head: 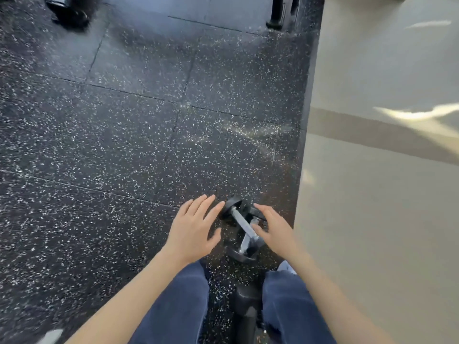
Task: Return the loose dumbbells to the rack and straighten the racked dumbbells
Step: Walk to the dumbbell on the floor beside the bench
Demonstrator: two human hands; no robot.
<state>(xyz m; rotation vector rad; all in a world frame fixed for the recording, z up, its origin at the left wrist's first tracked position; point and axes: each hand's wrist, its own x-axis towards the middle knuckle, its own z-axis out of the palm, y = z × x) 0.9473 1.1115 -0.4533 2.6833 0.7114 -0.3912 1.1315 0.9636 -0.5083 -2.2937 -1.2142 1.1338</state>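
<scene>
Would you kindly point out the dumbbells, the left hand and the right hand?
dumbbells (241, 220): head view, metal handle of the upper one.
left hand (196, 227): head view, back of the hand.
right hand (275, 230): head view, back of the hand.

The left forearm (129, 291) and right forearm (330, 289), both bare, reach forward and down. The left hand (196, 230) is palm down, fingers straight and spread. The right hand (274, 230) is also flat, fingers extended, thumb angled inward.
</scene>
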